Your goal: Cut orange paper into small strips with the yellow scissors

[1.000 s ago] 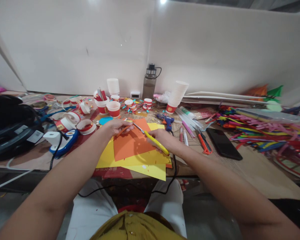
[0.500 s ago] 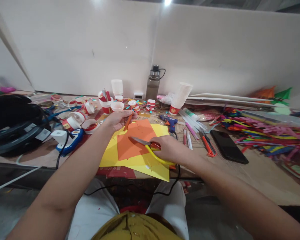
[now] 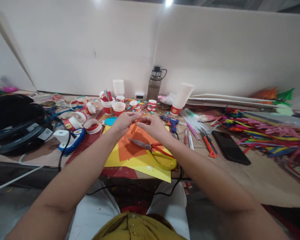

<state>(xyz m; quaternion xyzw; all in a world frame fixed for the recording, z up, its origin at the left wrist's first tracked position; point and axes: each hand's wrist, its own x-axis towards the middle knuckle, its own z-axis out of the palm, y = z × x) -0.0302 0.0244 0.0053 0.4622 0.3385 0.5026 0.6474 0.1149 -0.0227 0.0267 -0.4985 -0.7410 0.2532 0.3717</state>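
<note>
My left hand (image 3: 127,122) pinches a narrow orange paper strip (image 3: 134,128) that hangs down from the fingertips. At the strip's upper part, the bent fingers of my right hand (image 3: 152,126) close on it from the other side; the exact contact is partly hidden. Below both hands, scissors (image 3: 162,153) with red and yellow handles lie untouched. Their blades rest on an orange paper sheet (image 3: 127,151). Under that are yellow sheets (image 3: 140,169) near the table's front edge.
Paper cups (image 3: 118,108) and cut cup rings (image 3: 92,126) stand behind and left. A glue gun (image 3: 173,124), a utility knife (image 3: 211,148) and a phone (image 3: 231,147) lie right. A bottle (image 3: 154,85) stands against the wall. A black cable (image 3: 181,171) hangs over the front edge.
My right hand has let go of the scissors, leaving them on the paper, and has moved up to the orange strip. My left hand has shifted slightly right with the strip.
</note>
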